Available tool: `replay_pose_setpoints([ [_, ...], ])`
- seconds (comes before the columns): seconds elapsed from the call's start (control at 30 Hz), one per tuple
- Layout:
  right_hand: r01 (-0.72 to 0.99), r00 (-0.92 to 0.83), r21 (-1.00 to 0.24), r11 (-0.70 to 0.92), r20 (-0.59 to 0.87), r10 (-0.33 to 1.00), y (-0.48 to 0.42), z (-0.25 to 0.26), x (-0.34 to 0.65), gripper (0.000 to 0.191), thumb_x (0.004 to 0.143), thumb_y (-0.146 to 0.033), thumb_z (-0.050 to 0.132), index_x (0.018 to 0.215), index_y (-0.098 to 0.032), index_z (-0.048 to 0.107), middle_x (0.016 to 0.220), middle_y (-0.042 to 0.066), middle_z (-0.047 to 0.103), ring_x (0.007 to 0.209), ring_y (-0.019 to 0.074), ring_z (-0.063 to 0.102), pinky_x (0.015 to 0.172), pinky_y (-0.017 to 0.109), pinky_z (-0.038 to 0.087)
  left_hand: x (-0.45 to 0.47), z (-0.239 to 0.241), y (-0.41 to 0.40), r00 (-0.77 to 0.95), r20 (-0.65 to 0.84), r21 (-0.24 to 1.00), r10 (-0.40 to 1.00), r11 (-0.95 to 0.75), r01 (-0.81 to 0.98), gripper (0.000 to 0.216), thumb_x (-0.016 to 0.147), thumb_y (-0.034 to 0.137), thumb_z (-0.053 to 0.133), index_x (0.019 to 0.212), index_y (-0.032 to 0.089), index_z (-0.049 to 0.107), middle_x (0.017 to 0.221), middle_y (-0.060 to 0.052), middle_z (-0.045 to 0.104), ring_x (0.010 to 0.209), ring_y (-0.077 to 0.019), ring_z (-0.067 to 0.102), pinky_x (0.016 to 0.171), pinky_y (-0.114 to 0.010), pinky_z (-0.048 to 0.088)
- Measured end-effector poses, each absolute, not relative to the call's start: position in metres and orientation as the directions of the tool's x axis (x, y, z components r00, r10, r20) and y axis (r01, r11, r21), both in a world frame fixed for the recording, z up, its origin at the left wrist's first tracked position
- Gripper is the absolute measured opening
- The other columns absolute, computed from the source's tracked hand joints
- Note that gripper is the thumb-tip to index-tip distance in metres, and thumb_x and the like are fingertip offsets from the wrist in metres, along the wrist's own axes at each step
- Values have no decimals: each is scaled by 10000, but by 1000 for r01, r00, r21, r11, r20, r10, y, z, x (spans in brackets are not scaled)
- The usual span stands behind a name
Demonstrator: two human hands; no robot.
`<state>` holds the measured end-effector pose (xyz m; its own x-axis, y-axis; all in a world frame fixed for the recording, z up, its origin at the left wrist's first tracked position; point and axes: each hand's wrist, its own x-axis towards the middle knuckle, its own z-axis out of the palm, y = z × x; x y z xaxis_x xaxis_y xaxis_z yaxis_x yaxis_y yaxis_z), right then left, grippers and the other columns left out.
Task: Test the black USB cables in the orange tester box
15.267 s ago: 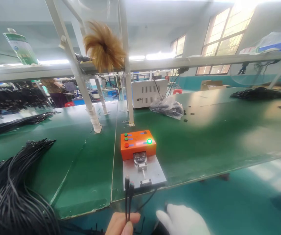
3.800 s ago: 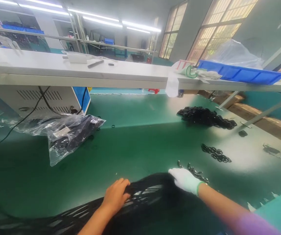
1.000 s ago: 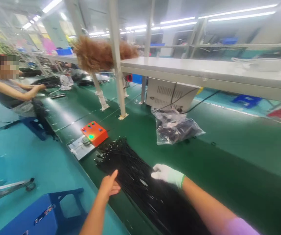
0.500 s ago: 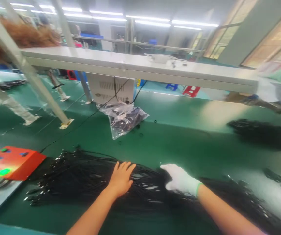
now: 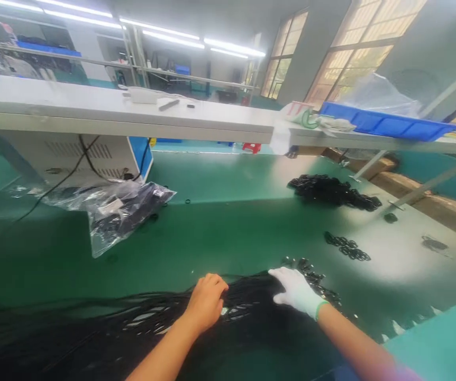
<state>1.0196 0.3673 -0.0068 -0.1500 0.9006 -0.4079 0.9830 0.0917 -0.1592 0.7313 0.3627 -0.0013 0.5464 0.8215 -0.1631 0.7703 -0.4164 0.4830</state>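
A thick bundle of black cables [image 5: 133, 328] lies along the near edge of the green table [image 5: 228, 227], its plug ends [image 5: 311, 278] fanned out at the right. My bare left hand [image 5: 206, 304] rests on top of the bundle with fingers curled into the cables. My right hand [image 5: 297, 291], in a white glove, lies flat on the bundle close to the plug ends. Whether either hand actually grips cables is unclear.
A clear plastic bag of black parts [image 5: 120, 211] lies at mid-left before a white machine [image 5: 93, 156]. A heap of black rings [image 5: 331, 190] and smaller ring clusters [image 5: 347, 248] sit to the right. A white shelf [image 5: 133, 114] carries a blue tray [image 5: 386, 124].
The view swung right, so the orange box has left the picture. Both hands slid right along the bundle toward the plug ends, and my left fingers curled.
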Motion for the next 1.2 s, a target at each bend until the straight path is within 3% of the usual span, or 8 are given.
replay_pose_setpoints([
  [0.17, 974, -209, -165, 154, -402, 891, 387, -1, 1046, 238, 903, -338, 541, 1047, -164, 616, 1058, 54, 648, 976, 199, 610, 884, 431, 476, 758, -22, 382, 427, -233, 422, 874, -305, 854, 241, 874, 288, 596, 1083, 170, 620, 1126, -75, 652, 994, -248, 626, 843, -477, 501],
  [0.47, 977, -208, -36, 211, -394, 895, 416, -9, 1093, 204, 899, -296, 556, 1041, -164, 620, 1078, 58, 644, 972, 196, 616, 868, 424, 495, 743, -20, 407, 310, -328, 268, 892, -227, 936, 200, 874, 279, 601, 1033, 164, 637, 1051, -60, 677, 901, -218, 657, 773, -429, 537],
  [0.6, 976, -205, 8, 219, -324, 924, 413, -13, 1109, 168, 906, -244, 541, 1019, -167, 639, 1145, 71, 637, 1084, 218, 578, 946, 462, 447, 751, -19, 395, 273, -196, 189, 942, -237, 953, 197, 888, 246, 578, 1061, 164, 626, 1102, -72, 659, 991, -243, 629, 839, -472, 507],
  [0.8, 961, -275, -21, 276, -176, 945, 371, -34, 1142, 559, 798, 44, 392, 1271, -195, 569, 1383, 93, 523, 1277, 276, 455, 1061, 445, 355, 755, -40, 320, 535, -99, 262, 839, -496, 828, 487, 819, 184, 645, 1291, 226, 533, 1355, -117, 582, 1241, -301, 518, 1001, -514, 434],
  [0.97, 965, -260, -44, 258, -67, 963, 354, -35, 1161, 429, 853, -121, 411, 1247, -139, 578, 1302, 147, 586, 1208, 325, 510, 1008, 519, 384, 748, -53, 281, 536, 43, 249, 843, -528, 812, 505, 806, 109, 583, 1290, 251, 553, 1351, -138, 589, 1237, -357, 518, 997, -533, 445],
  [1.07, 955, -289, -82, 283, -75, 954, 335, -30, 1148, 325, 896, -201, 397, 1064, -193, 674, 1057, 101, 704, 1020, 254, 613, 945, 422, 441, 781, -52, 270, 563, 80, 299, 823, -558, 774, 315, 856, 81, 512, 1091, 225, 661, 1119, -62, 737, 1080, -256, 637, 932, -430, 500],
  [1.13, 950, -305, -102, 295, -106, 946, 320, -28, 1135, 247, 866, -243, 470, 970, -229, 693, 965, 70, 715, 924, 233, 633, 869, 371, 477, 814, -50, 266, 579, 65, 333, 813, -565, 755, 182, 879, 156, 552, 1007, 206, 671, 995, -33, 744, 977, -211, 660, 872, -414, 519],
  [1.2, 967, -249, -91, 239, -119, 961, 309, -28, 1127, 234, 835, -251, 507, 970, -190, 689, 956, 112, 705, 888, 273, 634, 796, 403, 497, 843, -45, 267, 537, 29, 337, 843, -514, 789, 331, 850, 318, 621, 1143, 164, 610, 1124, -92, 691, 1051, -270, 630, 873, -491, 507],
])
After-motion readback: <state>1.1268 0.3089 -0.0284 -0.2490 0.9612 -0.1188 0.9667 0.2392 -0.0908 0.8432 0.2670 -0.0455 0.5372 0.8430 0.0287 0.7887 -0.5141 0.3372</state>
